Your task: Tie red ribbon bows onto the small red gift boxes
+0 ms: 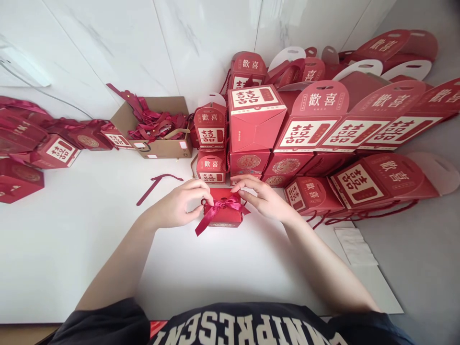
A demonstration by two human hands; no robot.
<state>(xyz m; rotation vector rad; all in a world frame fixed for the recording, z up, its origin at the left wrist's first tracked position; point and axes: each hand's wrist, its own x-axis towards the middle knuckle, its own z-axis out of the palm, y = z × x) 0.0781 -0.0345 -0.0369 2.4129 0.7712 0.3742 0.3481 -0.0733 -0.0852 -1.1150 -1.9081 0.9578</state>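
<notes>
A small red box point(224, 219) sits on the white table in front of me, with a shiny magenta ribbon bow point(223, 205) on its top. One ribbon tail hangs over the box's front left. My left hand point(183, 203) is at the box's left side, thumb and fingertips curled in around the bow's left loop. At the right side, my right hand point(259, 195) has its thumb and fingers bent near the bow's right loop and the box's top edge. What lies between the fingertips of either hand is too small to make out.
A cardboard box point(163, 149) full of ribbons stands at the back. A loose ribbon point(153, 184) lies left of my hands. Stacked red gift boxes point(257, 129) rise close behind and right. More red boxes point(59, 152) are at far left, white tissues point(355, 245) at right.
</notes>
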